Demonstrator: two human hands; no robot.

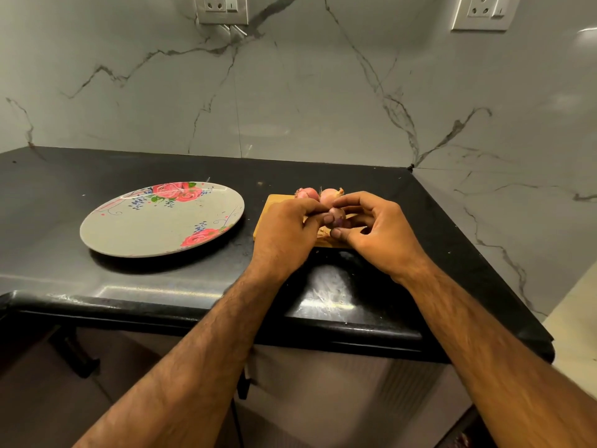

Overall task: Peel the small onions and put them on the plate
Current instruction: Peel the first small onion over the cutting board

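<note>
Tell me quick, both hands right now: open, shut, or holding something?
Left hand: fingers curled, pinching a small onion above the wooden board.
Right hand: pinching the same small onion from the other side.

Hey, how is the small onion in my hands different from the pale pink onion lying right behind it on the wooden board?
The small onion is pinched between the left hand and right hand; the pale pink onion lies untouched at the far edge of the wooden board. The held one is mostly hidden by fingers and looks purplish; the lying one shows dry pinkish skin. Both are small bulbs.
</note>
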